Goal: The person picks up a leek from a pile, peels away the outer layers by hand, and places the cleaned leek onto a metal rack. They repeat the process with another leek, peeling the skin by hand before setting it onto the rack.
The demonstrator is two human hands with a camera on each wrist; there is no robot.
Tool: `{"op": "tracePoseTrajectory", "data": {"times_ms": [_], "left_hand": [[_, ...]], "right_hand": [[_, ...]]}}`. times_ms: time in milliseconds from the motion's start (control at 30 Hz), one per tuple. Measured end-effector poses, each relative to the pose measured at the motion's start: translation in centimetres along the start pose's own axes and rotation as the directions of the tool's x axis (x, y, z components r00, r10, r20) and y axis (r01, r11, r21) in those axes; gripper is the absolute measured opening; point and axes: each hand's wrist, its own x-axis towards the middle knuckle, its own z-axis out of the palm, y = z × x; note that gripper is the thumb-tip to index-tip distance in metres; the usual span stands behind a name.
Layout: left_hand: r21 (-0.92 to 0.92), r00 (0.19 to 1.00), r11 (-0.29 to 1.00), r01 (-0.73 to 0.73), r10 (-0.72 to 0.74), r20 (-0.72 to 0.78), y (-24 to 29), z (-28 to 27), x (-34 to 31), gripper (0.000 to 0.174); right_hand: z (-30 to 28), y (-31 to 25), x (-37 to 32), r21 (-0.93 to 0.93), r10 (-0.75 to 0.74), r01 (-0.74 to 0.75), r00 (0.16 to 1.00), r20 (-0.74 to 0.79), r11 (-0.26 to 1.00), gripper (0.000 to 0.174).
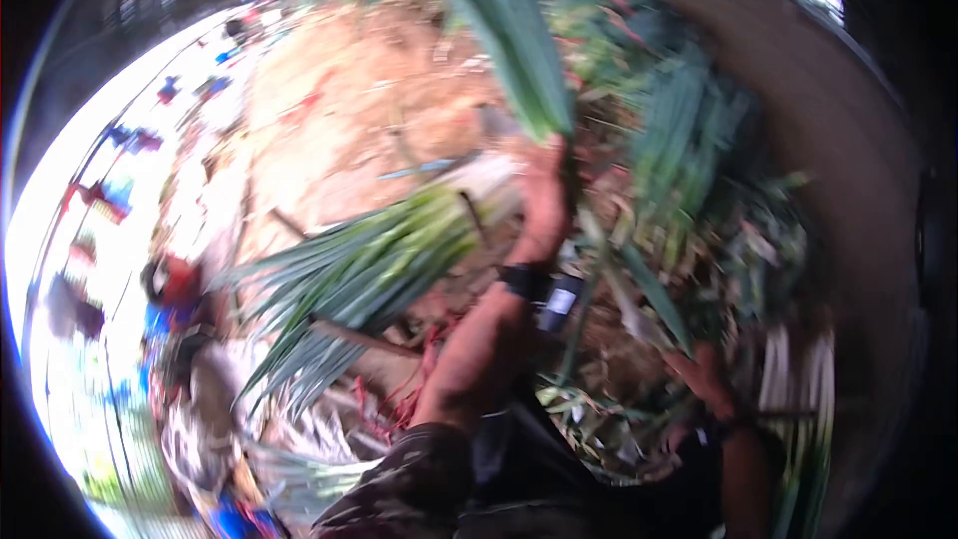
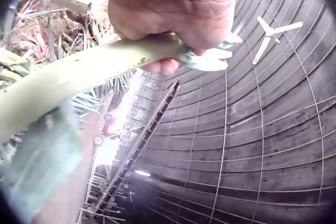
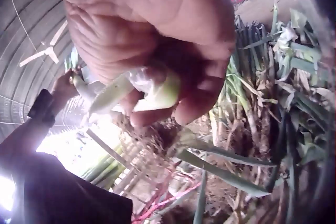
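Observation:
My left hand grips a long green onion by its pale stalk, its broad leaves rising past the fingers in the head view. The left wrist view shows the thick stalk running out from under the curled left hand. Lower down, my right hand pinches a torn green leaf. In the right wrist view the right hand has its fingers bent round a pale peeled piece. Left of my left arm lies a bundle of trimmed green onions, white ends together.
Wooden stakes stand around the bundle, with red strings below. Untrimmed green onions are heaped on the right, and leaf scraps litter the ground by my legs. Several white stalks stand at the lower right.

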Motion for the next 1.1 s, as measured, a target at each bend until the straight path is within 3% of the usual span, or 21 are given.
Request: {"op": "tracePoseTrajectory", "data": {"times_ms": [33,167,300,400,467,533,567,600,633,667,733,867,933,1100], "left_hand": [[-0.046,0.999,0.999,0.01,-0.011,-0.031,0.9,0.2,-0.2,0.034],[-0.214,0.996,0.975,-0.063,0.049,-0.07,0.5,-0.1,-1.1,0.024],[-0.221,0.994,0.974,-0.048,0.026,-0.105,1.3,-0.5,-1.6,0.024],[-0.213,0.991,0.977,-0.024,-0.005,-0.133,1.8,-1.6,-1.0,0.029],[-0.216,0.989,0.976,0.004,-0.036,-0.142,1.6,-1.7,-0.2,0.035],[-0.127,0.971,0.987,0.096,-0.121,-0.205,1.8,-2.5,0.0,0.038],[0.05,0.981,0.997,0.063,-0.053,-0.186,1.7,-3.6,0.0,0.044],[0.083,0.983,0.995,0.061,-0.045,-0.175,1.5,-4.3,0.1,0.043],[-0.038,0.983,0.991,0.131,-0.135,-0.121,0.7,-5.5,0.8,0.043],[-0.153,0.969,0.975,0.163,-0.187,-0.161,0.7,-5.4,1.1,0.043],[-0.2,0.967,0.949,0.243,-0.254,-0.03,-1.2,-8.7,2.8,0.049],[-0.254,0.97,0.955,0.154,-0.195,-0.144,-0.3,-8.3,2.7,0.038],[-0.157,0.965,0.967,0.202,-0.224,-0.138,-0.5,-8.5,2.6,0.034],[-0.178,0.958,0.959,0.222,-0.249,-0.144,-1.6,-8.9,2.7,0.033]], "right_hand": [[-0.9,1.1,0.3,-0.185,-0.016,0.01,0.999,-0.028,0.983,0.019],[-1.1,1.1,0.1,-0.229,0.066,-0.072,0.997,-0.032,0.971,0.018],[1.4,1.3,-2.0,-0.087,0.14,-0.147,0.987,-0.084,0.985,0.024],[2.3,0.1,-3.0,-0.019,0.179,-0.178,0.977,0.119,0.984,0.027],[3.1,-0.6,-4.0,0.05,0.141,-0.151,0.977,0.16,0.987,0.029],[3.4,-1.2,-5.4,0.148,0.147,-0.169,0.978,0.147,0.974,0.029],[3.5,-1.9,-6.5,0.133,0.183,-0.201,0.974,0.137,0.971,0.03],[3.2,-3.1,-7.6,0.116,0.231,-0.244,0.966,0.113,0.963,0.03],[2.9,-4.6,-8.3,0.104,0.274,-0.282,0.958,0.085,0.954,0.03],[2.8,-5.5,-9.3,0.099,0.311,-0.316,0.949,0.058,0.944,0.03],[2.8,-7.3,-11.8,0.108,0.327,-0.325,0.945,0.004,0.939,0.029],[2.6,-6.7,-15.5,0.168,0.317,-0.302,0.946,-0.073,0.938,0.03],[1.3,-5.3,-17.5,0.162,0.369,-0.36,0.929,-0.029,0.919,0.028],[0.2,-6.5,-20.8,0.154,0.474,-0.469,0.88,0.005,0.869,0.025]]}}
